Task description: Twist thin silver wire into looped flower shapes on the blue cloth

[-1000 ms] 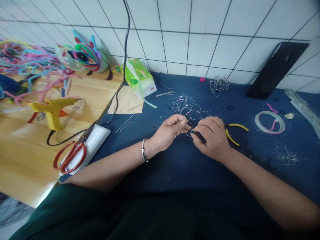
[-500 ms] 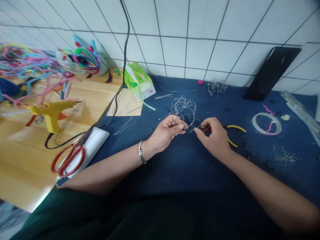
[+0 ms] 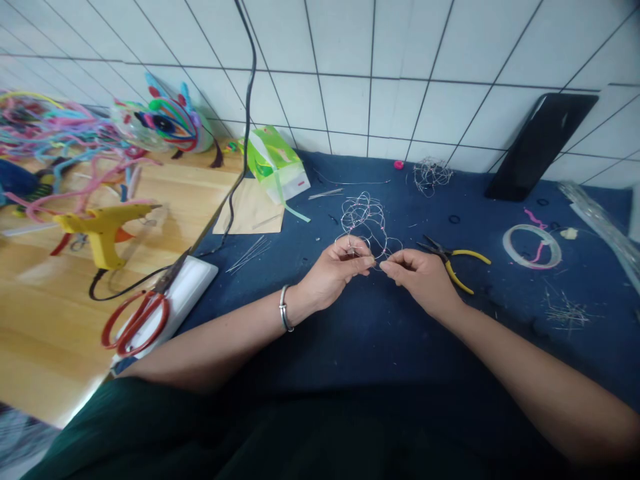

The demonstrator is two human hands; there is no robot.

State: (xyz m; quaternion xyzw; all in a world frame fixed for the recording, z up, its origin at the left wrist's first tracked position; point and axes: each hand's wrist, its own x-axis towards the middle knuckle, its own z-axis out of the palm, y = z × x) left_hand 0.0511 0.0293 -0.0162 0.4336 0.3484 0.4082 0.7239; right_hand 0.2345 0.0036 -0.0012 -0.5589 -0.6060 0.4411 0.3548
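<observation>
At the centre of the frame, two bare hands meet over a dark blue cloth-covered table (image 3: 380, 333). The left hand (image 3: 335, 270) – a silver bracelet (image 3: 284, 308) on its wrist – pinches the near edge of a looped wire ornament (image 3: 365, 220) between thumb and fingertips. The right hand (image 3: 423, 277) has its fingers curled in and nipped tight on the same wire, just beside the left fingertips. The wire loops spread away from the hands toward the tiled wall. Yellow-handled pliers (image 3: 453, 257) lie just right of the right hand. At lower left, red-handled scissors (image 3: 137, 313) rest on a white block; further left, a yellow glue gun (image 3: 103, 227) sits on the wooden surface.
</observation>
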